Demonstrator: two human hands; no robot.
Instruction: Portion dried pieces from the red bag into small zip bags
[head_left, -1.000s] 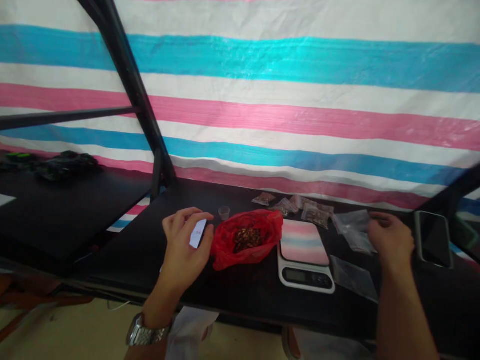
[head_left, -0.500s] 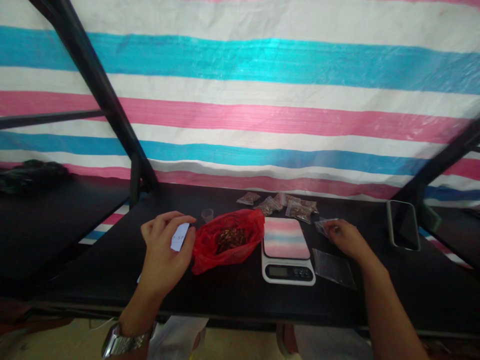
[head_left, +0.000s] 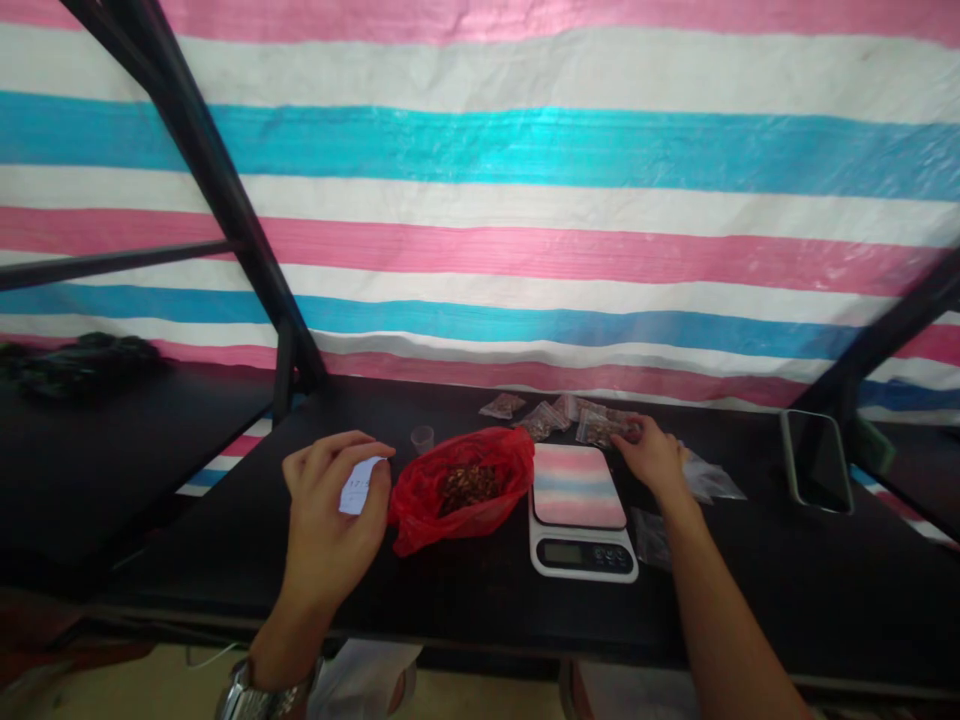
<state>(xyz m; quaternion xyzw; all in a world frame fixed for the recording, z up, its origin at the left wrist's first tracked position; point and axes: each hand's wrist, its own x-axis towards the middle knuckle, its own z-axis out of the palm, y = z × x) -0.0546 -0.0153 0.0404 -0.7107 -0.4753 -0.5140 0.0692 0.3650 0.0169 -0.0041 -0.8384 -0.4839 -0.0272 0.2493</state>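
My left hand [head_left: 334, 500] is curled above the table's left side, its thumb close to the fingertips. In the gap shows a white surface [head_left: 360, 487] with dark digits like a clock; whether it is held or lies behind is unclear. Right of it lies an open red plastic bag [head_left: 465, 510] of brown, seed-like bits. At the back, my right hand [head_left: 651, 455] has its fingertips closed on a small zip bag [head_left: 598, 428] with brown contents. Beside that hand sits a white kitchen scale [head_left: 581, 500]; a clear bag [head_left: 651, 535] lies partly behind my forearm.
Several filled small bags [head_left: 546, 418] lie along the table's back edge. A clear small cup [head_left: 422, 438] stands behind the red bag. More clear bags [head_left: 712, 480] and a phone [head_left: 817, 460] lie at the right. Dark frame bars [head_left: 225, 200] slant at both sides before a striped sheet [head_left: 525, 150].
My right hand has moved left and back, from a clear bag to the filled small bags. Clear bags now show right of its wrist. My left hand stays nearly still; the view has shifted slightly.
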